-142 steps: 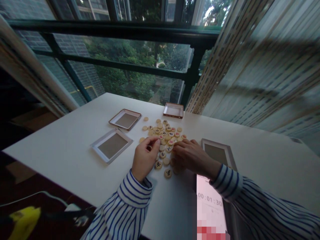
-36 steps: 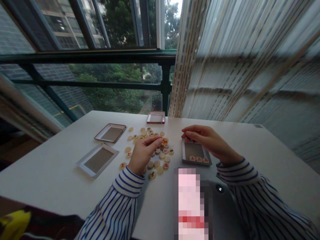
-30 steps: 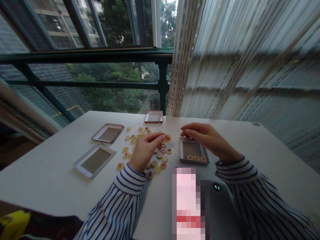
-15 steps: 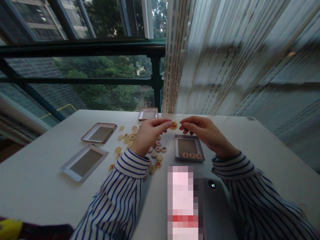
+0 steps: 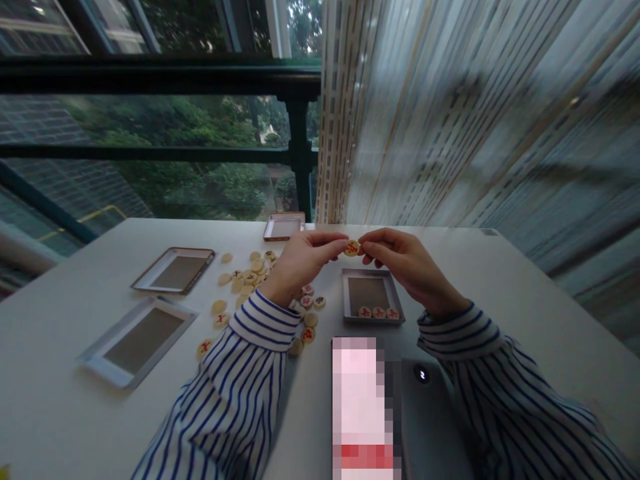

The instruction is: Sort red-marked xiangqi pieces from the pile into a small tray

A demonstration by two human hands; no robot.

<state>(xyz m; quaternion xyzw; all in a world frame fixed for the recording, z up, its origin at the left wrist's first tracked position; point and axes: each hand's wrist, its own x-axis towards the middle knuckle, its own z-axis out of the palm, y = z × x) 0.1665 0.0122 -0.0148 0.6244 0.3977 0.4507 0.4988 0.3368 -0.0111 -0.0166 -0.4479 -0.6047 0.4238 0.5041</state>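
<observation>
Between both hands, above the table, is a round Chinese chess piece (image 5: 351, 249) with a red character facing me. My left hand (image 5: 303, 263) pinches its left edge with thumb and fingertips. At its right edge, the thumb and fingers of my right hand (image 5: 407, 263) are closed on it too. Below my right hand lies a shallow grey box (image 5: 347, 300); three red-marked pieces (image 5: 379, 313) stand in a row along its near side. Loose chess pieces (image 5: 255, 267), some face down, some with red or dark characters, are scattered around my left hand, which hides part of them.
Two shallow trays, one brown-rimmed (image 5: 210, 261) and one pale (image 5: 90, 363), lie at the left of the white table (image 5: 45, 347). A small box (image 5: 266, 227) sits at the back edge. A blurred-out phone screen (image 5: 360, 393) and a grey device (image 5: 430, 413) lie in front.
My right hand has closed the gap and now touches the piece, which only my left hand held before. The camera view has shifted, so the table items appear farther left.
</observation>
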